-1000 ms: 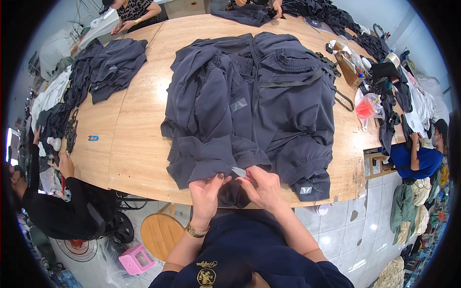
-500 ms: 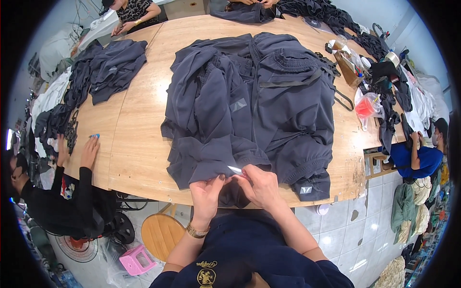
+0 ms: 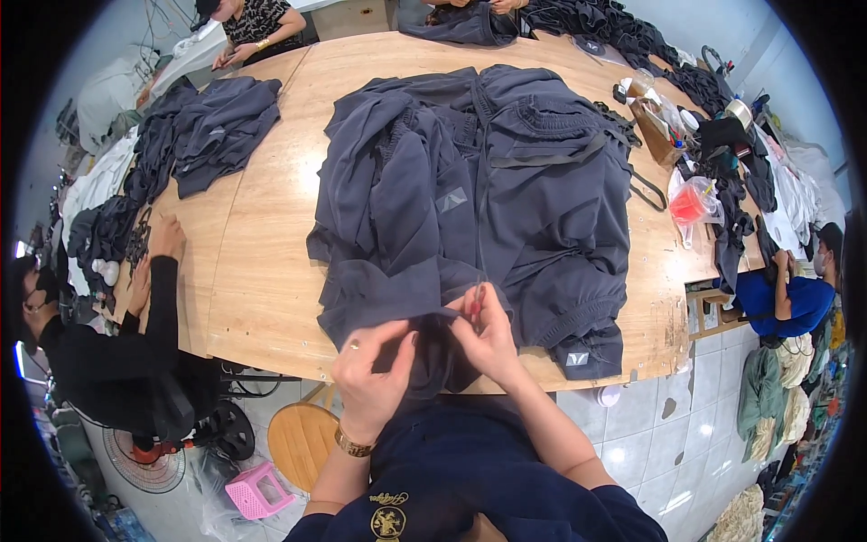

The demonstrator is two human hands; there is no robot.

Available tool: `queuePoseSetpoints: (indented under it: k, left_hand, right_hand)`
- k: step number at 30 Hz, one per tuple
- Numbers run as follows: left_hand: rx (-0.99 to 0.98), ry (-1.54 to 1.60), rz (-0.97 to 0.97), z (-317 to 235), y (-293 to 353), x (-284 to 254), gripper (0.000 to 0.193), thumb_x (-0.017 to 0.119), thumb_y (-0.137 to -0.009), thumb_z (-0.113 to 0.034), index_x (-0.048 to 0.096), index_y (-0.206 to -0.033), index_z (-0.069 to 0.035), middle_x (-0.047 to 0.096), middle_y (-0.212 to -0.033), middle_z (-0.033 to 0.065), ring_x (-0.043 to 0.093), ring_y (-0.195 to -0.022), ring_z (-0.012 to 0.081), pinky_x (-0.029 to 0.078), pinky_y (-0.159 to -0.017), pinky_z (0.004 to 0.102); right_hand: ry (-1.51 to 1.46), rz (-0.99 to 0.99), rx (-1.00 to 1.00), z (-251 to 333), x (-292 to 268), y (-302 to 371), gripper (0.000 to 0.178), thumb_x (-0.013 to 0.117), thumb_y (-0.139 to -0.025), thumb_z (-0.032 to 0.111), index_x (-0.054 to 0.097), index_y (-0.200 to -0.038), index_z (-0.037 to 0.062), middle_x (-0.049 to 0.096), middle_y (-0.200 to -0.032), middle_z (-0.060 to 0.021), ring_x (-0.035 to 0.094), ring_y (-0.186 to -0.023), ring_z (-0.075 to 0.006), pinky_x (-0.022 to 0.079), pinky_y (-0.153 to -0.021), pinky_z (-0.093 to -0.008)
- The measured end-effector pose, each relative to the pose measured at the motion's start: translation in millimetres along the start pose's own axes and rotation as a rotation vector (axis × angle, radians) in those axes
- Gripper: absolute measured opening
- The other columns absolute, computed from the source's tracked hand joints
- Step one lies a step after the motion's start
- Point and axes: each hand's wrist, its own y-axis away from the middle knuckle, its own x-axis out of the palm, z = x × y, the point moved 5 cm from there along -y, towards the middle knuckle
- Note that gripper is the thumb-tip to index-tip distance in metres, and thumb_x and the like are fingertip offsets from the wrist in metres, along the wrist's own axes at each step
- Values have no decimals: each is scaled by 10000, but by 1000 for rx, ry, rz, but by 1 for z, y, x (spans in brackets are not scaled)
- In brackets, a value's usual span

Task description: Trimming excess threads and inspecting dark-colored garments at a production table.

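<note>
Dark grey garments (image 3: 551, 203) with gathered elastic edges and small pale emblems lie piled before me. At the pile's near edge, my left hand (image 3: 372, 375), wearing a ring and a gold bracelet, has thumb and index finger curled at the fold of one dark grey garment (image 3: 388, 294). My right hand (image 3: 489, 339) pinches the same garment's edge a little to the right, its index finger raised. Motion blurs the fingers and cloth. Whether a small tool sits in the right hand, I cannot tell.
A co-worker in black (image 3: 135, 352) leans at the table's left, by another garment heap (image 3: 226, 131). Along the right side stand a red drink cup (image 3: 691, 203) and a brown box (image 3: 657, 131). A round wooden stool (image 3: 302, 444) and pink plastic stool (image 3: 257, 488) are below.
My left hand has shifted left and its fingers have loosened. The right hand has turned upward; the white pointed thing at it no longer shows. The left co-worker's hands have moved along the table.
</note>
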Motion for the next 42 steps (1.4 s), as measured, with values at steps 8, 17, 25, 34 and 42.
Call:
queuePoseSetpoints:
  k: [8, 17, 25, 34, 42]
  left_hand:
    - [40, -232, 32, 16, -27, 1, 204, 687, -730, -49, 635, -927, -38, 522, -951, 139, 489, -947, 282, 395, -857, 334]
    - [-609, 1274, 160, 59, -13, 34, 68, 477, -919, -46, 543, -902, -46, 591, -867, -19, 530, -800, 37, 423, -730, 188]
    - [-501, 1096, 122, 49, -17, 33, 32, 515, -912, -51, 540, -893, -47, 550, -824, -37, 479, -760, 17, 385, -692, 166]
    - [-489, 1088, 133, 45, -19, 33, 55, 529, -924, -86, 537, -916, -32, 573, -841, -19, 502, -766, 25, 410, -693, 174]
    - [-645, 1233, 160, 53, -18, 35, 103, 504, -935, -98, 545, -962, -8, 631, -913, 41, 586, -802, 75, 470, -736, 209]
  right_hand:
    - [-502, 104, 256, 15, -5, 0, 191, 507, -822, -36, 365, -876, 81, 469, -844, 0, 413, -762, -27, 340, -672, -172]
    - [-427, 40, 382, -12, -5, -2, 215, 531, -764, -55, 390, -860, 76, 494, -784, 2, 448, -699, -57, 369, -651, -197]
    - [221, 51, -182, 59, 2, -8, 329, 629, -697, -55, 360, -835, 74, 515, -863, -72, 477, -762, -130, 399, -697, -258]
    - [-71, 19, -43, 45, 4, -14, 309, 634, -791, -16, 340, -832, 71, 546, -846, -64, 457, -730, -77, 387, -665, -216]
    - [299, 124, 48, 51, -22, -4, 215, 531, -909, 228, 447, -894, 31, 511, -670, -96, 523, -590, -163, 412, -566, -295]
